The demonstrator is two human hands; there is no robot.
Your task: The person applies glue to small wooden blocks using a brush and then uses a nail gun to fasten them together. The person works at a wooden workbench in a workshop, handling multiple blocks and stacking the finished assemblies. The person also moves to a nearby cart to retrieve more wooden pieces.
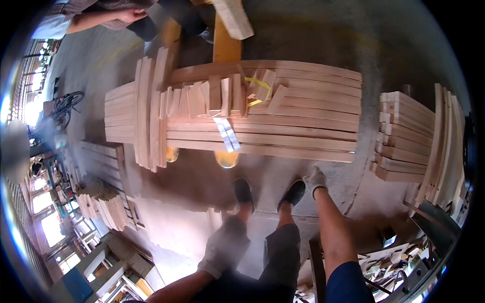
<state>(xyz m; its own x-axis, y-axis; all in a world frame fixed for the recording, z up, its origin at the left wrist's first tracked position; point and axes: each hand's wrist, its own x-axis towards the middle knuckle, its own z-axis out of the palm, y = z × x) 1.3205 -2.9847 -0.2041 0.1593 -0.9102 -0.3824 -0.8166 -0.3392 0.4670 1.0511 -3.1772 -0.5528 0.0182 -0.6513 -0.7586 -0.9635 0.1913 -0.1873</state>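
Observation:
My right hand [316, 181], in a pale work glove, hangs beside my right shoe. Its fingers look curled together, and nothing shows in them. My left hand [222, 251], also gloved, is in front of my left leg; its fingers are smeared and hard to make out. Ahead of both hands lies a broad stack of long wooden boards [298, 136]. Short wood offcuts [189, 100] rest on top, some beside a yellow strap [257, 82]. A white paper sheet [227, 135] lies over the near boards. Several boards [146, 113] lie crosswise at the stack's left end.
Yellow forks [227, 158] stick out under the stack. Another pile of boards [406, 136] stands at the right, with scrap wood [404, 265] in a bin at the lower right. Across the stack stands a person [132, 16]. A bicycle [68, 103] and stacked wood [103, 209] are at the left.

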